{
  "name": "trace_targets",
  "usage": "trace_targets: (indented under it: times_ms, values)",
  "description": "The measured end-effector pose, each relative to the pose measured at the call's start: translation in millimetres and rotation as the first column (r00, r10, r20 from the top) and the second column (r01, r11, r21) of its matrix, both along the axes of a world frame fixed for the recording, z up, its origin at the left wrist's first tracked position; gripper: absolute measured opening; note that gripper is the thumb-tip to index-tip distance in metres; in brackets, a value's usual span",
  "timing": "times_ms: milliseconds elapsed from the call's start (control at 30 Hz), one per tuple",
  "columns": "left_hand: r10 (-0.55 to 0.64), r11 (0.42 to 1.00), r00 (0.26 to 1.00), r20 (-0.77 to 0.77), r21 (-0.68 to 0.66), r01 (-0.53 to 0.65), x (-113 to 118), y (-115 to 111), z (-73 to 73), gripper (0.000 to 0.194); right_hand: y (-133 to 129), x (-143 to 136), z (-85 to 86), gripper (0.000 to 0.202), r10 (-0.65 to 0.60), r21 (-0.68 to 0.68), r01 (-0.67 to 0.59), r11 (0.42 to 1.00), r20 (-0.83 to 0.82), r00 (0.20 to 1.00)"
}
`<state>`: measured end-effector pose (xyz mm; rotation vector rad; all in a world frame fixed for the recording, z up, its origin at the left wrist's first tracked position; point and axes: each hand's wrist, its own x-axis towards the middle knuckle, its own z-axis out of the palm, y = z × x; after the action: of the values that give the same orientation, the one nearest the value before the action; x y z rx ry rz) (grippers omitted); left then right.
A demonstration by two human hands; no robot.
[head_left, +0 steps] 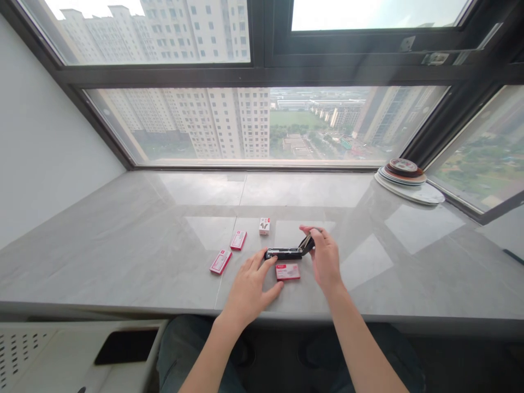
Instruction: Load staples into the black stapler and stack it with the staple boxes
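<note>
A black stapler lies opened out on the grey stone sill, its metal staple channel facing up. My left hand steadies the stapler's left end with its fingertips, the thumb spread out below. At the hinged right end, my right hand grips the raised top arm between thumb and fingers. Just in front of the stapler, between my hands, lies a red and white staple box. Two similar boxes, a nearer one and a farther one, lie to the left. Behind the stapler stands a small white box.
A stack of round plates or mats rests at the sill's far right corner by the window. Below the sill's front edge at left is a white perforated surface with a dark rectangular recess. My legs are under the sill.
</note>
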<state>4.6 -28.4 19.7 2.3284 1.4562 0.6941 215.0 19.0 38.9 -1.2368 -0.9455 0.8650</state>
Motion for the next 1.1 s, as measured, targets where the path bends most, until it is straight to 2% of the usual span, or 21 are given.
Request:
trace_targets:
  times_ms: [67,100,167,233,300,367,433,500,600,733,833,933,1000,1100]
  values:
    - [-0.001,1.000,1.000,0.007,-0.010,0.001,-1,0,-0.2,0.054,-6,31,-10.4,0.038,-0.030,-0.070,0.018,0.997,-0.174,0.984]
    - [-0.003,1.000,1.000,0.013,-0.017,0.003,-1,1,0.0,0.051,-10,47,-15.6,0.037,-0.023,-0.134,-0.005,0.991,-0.206,0.978]
    - [-0.004,0.999,1.000,0.026,-0.035,0.005,-2,2,0.7,0.044,-21,72,-24.0,0.038,-0.015,-0.269,-0.030,0.963,-0.166,0.986]
    - [-0.002,0.998,0.999,0.041,-0.056,0.004,-2,3,1.8,0.037,-32,86,-27.8,0.048,0.056,-0.404,-0.078,0.911,-0.068,0.996]
    - [-0.002,0.997,0.998,0.058,-0.079,0.007,-2,6,3.2,0.032,-40,85,-27.2,0.057,0.230,-0.519,-0.193,0.833,0.007,0.973]
    - [-0.006,0.996,0.997,0.072,-0.094,0.013,-1,7,4.6,0.030,-44,70,-24.3,0.059,0.428,-0.574,-0.325,0.752,0.050,0.902]
    - [-0.007,0.995,0.996,0.085,-0.098,0.015,-2,9,5.7,0.030,-44,49,-20.4,0.055,0.555,-0.566,-0.402,0.720,0.122,0.823]
    - [-0.005,0.995,0.995,0.096,-0.101,0.014,-3,10,6.5,0.031,-41,30,-16.8,0.052,0.602,-0.532,-0.424,0.732,0.215,0.769]
    - [-0.016,0.992,0.994,0.108,-0.123,0.029,-7,11,7.7,0.031,-37,17,-13.9,0.049,0.599,-0.507,-0.405,0.761,0.311,0.738]
    - [-0.037,0.988,0.992,0.121,-0.146,0.054,-11,11,9.7,0.027,-38,27,-16.4,0.045,0.580,-0.534,-0.351,0.769,0.352,0.735]
    - [-0.033,0.990,0.991,0.129,-0.129,0.050,-12,9,9.7,0.026,-43,37,-16.5,0.040,0.521,-0.525,-0.271,0.807,0.416,0.745]
    - [-0.024,0.994,0.992,0.126,-0.100,0.037,-12,6,7.4,0.033,-45,34,-8.3,0.032,0.413,-0.425,-0.191,0.885,0.527,0.743]
    - [-0.022,0.997,0.993,0.119,-0.072,0.031,-11,5,4.9,0.044,-42,25,-0.3,0.029,0.355,-0.330,-0.187,0.925,0.577,0.736]
    - [-0.011,0.999,0.994,0.106,-0.033,0.015,-9,4,1.1,0.054,-30,7,5.9,0.033,0.367,-0.282,-0.246,0.927,0.556,0.746]
